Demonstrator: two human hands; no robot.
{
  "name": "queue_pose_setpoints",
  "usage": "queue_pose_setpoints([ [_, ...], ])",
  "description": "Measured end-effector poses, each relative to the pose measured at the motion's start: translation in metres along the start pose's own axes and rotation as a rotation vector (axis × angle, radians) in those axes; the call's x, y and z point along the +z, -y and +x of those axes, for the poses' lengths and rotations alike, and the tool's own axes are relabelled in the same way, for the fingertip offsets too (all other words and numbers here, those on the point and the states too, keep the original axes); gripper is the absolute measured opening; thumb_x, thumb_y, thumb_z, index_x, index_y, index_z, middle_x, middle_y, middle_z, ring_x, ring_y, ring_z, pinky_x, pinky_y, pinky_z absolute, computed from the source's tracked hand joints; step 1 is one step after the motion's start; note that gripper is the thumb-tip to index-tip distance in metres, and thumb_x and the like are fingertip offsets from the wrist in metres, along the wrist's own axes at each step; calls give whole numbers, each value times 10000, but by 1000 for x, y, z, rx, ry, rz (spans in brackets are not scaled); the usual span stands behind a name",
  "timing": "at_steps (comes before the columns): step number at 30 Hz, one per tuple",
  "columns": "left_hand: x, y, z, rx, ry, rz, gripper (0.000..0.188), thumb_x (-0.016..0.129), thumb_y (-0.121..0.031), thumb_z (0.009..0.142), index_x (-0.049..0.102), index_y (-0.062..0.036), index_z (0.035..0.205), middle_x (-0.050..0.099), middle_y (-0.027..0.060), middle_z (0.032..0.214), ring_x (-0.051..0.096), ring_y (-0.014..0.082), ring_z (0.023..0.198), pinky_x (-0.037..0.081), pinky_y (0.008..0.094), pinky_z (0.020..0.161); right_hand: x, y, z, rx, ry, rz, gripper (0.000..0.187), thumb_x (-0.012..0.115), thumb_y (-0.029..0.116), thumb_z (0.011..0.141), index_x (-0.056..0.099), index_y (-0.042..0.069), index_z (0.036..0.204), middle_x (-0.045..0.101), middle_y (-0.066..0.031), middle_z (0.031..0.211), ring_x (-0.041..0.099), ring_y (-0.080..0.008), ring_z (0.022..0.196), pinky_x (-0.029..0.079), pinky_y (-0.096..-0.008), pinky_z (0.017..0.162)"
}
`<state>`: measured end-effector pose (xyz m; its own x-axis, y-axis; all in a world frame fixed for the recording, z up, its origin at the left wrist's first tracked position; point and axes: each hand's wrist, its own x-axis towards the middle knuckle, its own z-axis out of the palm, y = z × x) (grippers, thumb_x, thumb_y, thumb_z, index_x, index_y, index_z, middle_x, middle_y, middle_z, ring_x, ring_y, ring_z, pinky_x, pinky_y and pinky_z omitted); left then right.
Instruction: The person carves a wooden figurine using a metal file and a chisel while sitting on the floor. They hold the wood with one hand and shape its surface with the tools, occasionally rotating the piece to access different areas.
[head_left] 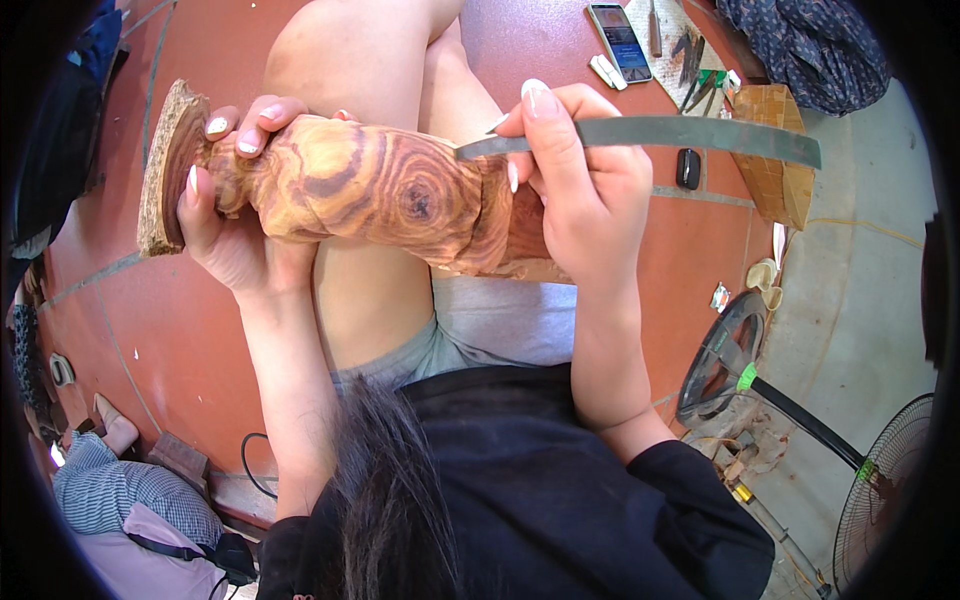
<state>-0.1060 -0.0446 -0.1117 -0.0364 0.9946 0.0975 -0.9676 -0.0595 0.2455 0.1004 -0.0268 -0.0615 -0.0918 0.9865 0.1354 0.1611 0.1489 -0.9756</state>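
A carved piece of reddish-brown wood [370,190] with swirling grain lies across above my lap. Its rough, flared end is at the left. My left hand [245,255] is wrapped round the narrow neck beside that end, fingers over the top and thumb in front. In my right hand [590,185] is a long, flat, slightly curved metal scraper [700,132], pinched between thumb and fingers. The narrow tip of this strip touches the upper right part of the wood, and its broad end sticks out to the right. My right hand covers part of the carving's right end.
On the red tiled floor [680,240] at the far right are a phone [620,45], several hand tools [690,70], a black oval object [688,168] and a cardboard box [785,150]. A fan [885,480] stands at the lower right. Another person's checked clothing [135,495] shows lower left.
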Motion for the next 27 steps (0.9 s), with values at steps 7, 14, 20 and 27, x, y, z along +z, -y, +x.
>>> queue_pose_setpoints([
  [7,1,-2,2,0,0,-2,312,752,-244,726,542,-174,946,529,-45,869,485,128,1030,247,489,1073,3,-4,-2,-73,-9,70,250,538,150,966,608,-10,786,550,2,585,427,-18,496,313,-183,454],
  [14,4,0,-1,2,-31,48,302,742,-261,734,542,-175,943,527,-49,856,490,123,1019,253,488,1070,0,-2,-5,-111,-29,-36,239,558,136,954,598,-4,764,538,-13,567,504,-62,514,392,-221,481],
  [20,0,-2,1,5,24,-9,283,706,-250,763,546,-153,976,519,-21,883,486,150,1028,265,521,1068,5,-7,-6,-139,-23,-13,234,554,128,955,592,-12,771,547,-16,587,506,-61,524,396,-220,486],
  [27,-6,-3,1,19,76,-24,251,644,-240,815,547,-125,1017,504,25,913,476,194,1055,282,579,1065,2,1,-8,-89,-24,31,204,556,112,953,602,-18,804,562,-25,619,517,-61,544,416,-223,511],
])
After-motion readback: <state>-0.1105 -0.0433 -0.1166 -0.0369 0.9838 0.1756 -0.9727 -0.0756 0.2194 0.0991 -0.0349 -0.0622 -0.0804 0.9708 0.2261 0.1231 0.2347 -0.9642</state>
